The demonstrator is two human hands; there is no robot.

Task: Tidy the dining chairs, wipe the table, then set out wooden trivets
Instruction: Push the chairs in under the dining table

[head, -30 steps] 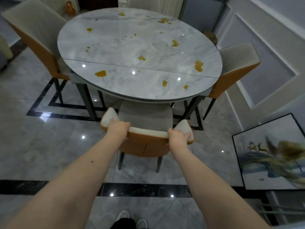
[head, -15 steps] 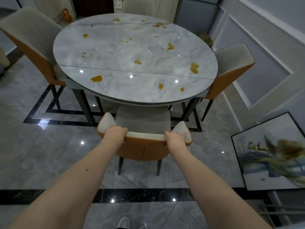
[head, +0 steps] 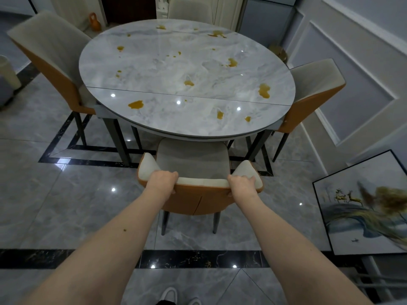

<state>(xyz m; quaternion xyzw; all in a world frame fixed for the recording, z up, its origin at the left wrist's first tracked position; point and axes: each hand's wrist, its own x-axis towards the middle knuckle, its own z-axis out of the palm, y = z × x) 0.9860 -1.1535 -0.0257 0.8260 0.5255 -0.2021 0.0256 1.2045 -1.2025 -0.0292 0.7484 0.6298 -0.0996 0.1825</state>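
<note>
A round grey marble table (head: 154, 67) carries several orange-brown spills, such as one near the front left (head: 136, 104). The near chair (head: 193, 159), grey seat with an orange back shell, stands with its seat partly under the table's front edge. My left hand (head: 161, 180) grips the left part of its backrest top. My right hand (head: 241, 183) grips the right part of the same backrest. A second chair (head: 50, 53) stands at the table's left, a third (head: 312, 84) at its right, and a fourth (head: 189, 7) at the far side.
A framed painting (head: 363, 205) leans against the panelled wall at the right, on the floor. An orange vase (head: 94, 22) stands on the floor beyond the table. A pale seat edge (head: 6, 73) shows at the far left. My shoes (head: 169, 296) are at the bottom.
The near chair has slid forward, its seat going further under the table, with both hands still on its backrest.
</note>
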